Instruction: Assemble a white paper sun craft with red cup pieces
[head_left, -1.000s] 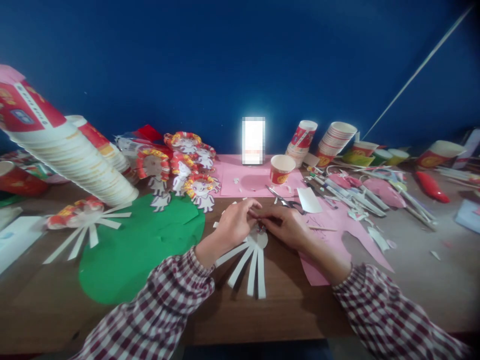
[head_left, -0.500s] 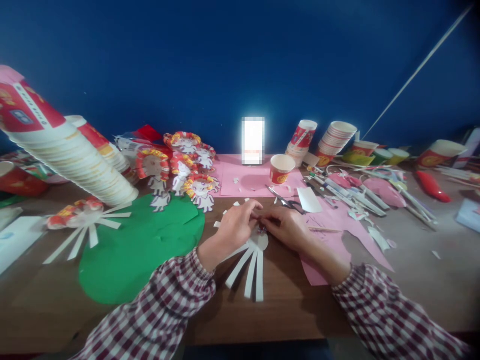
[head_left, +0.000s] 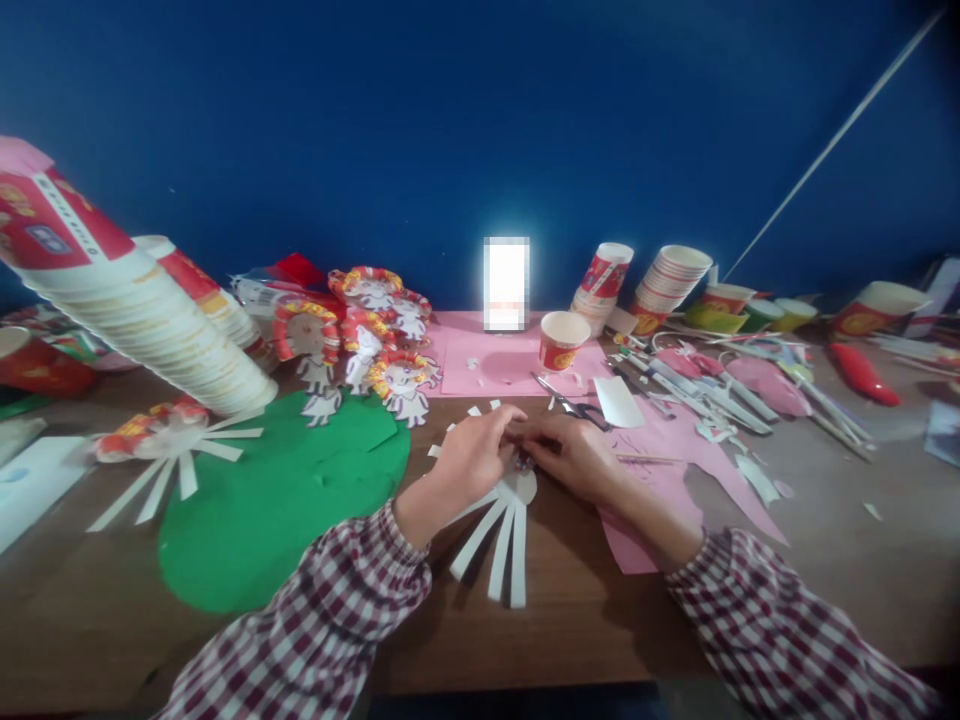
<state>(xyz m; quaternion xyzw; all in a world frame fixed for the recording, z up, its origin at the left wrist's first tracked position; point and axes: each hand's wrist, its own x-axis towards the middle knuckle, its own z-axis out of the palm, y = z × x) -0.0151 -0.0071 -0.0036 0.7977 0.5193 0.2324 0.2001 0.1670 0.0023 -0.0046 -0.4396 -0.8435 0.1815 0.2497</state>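
A paper cup cut into splayed white strips (head_left: 517, 487) lies on the table in front of me, its round base showing below my fingers. My left hand (head_left: 474, 455) is closed over its far left part, thumb and finger pinched together. Against those fingertips, my right hand (head_left: 571, 452) pinches too. A small coloured bit of the cup shows under the right fingers; the exact spot that they grip is hidden. Straight strips fan out toward me, and a few tips show beyond the left hand.
To the left are a green paper sheet (head_left: 285, 500), another cut cup with partly curled strips (head_left: 176, 440), finished paper figures (head_left: 367, 340) and leaning cup stacks (head_left: 142, 310). Scissors (head_left: 570, 402), a single cup (head_left: 564, 342), pink paper (head_left: 652, 500) and pens (head_left: 705, 385) lie beyond and right.
Both hands stay almost in the same place, fingertips still together over the cut cup. The whole view has shifted very slightly.
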